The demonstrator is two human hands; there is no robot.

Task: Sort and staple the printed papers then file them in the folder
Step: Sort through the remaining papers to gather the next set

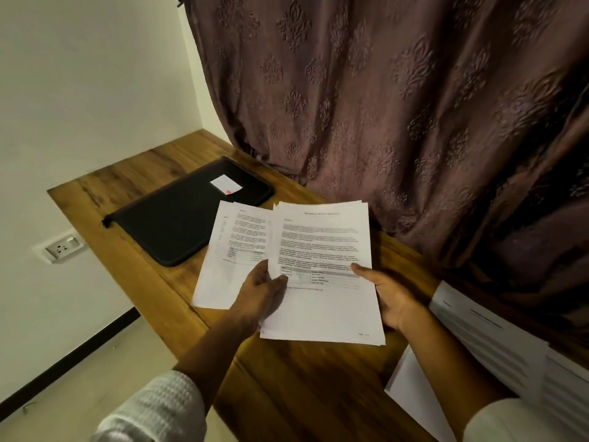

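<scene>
Print on the held stack is too blurred to read — likewise the label on the folder. The fingers of the right hand lie hidden beneath the stack. Loose sheets at right are blurred, cut off by the frame's edge.

Home study corner; wooden desk, patterned curtain, wall socket.
</scene>
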